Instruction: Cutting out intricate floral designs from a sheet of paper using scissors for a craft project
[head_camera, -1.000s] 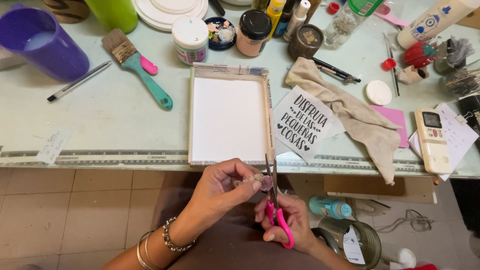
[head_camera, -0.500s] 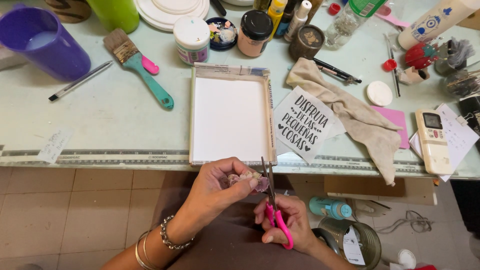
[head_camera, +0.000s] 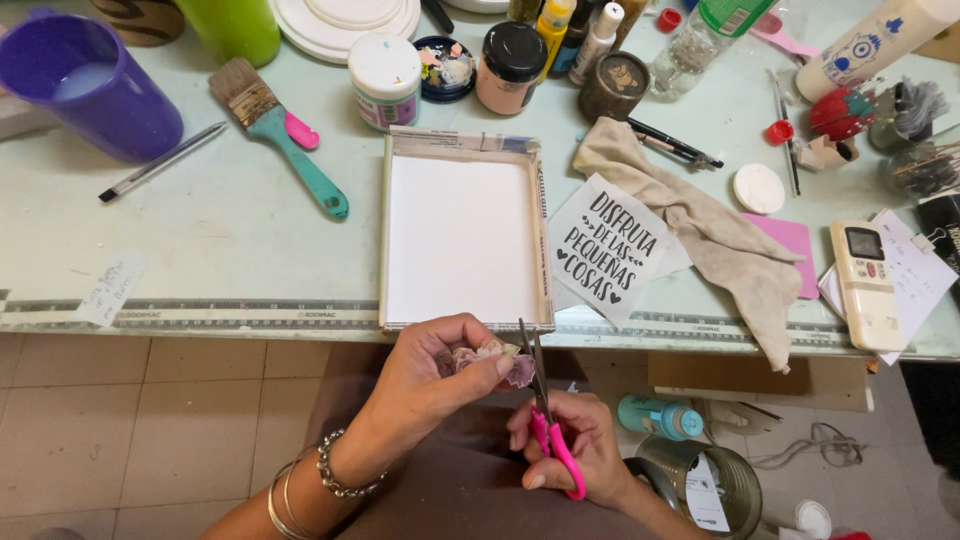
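My left hand (head_camera: 430, 375) pinches a crumpled pinkish paper scrap (head_camera: 490, 360) at the frame's 6 o'clock, just below the table edge (head_camera: 200, 315). My right hand (head_camera: 570, 445) grips pink-handled scissors (head_camera: 545, 420), blades up against the scrap. The white canvas (head_camera: 462, 235) lies at 12 o'clock from both hands.

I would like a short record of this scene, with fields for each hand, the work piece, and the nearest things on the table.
Left hand: left hand pinches a small crumpled floral paper scrap between fingertips.
Right hand: right hand holds pink-handled scissors, blades pointing up beside the scrap.
Nearest thing: shallow white tray at the table's front edge.
Right of tray: printed paper sheet, beige cloth.
Left of tray: teal-handled paintbrush, purple cup.
Surface: pale green table.
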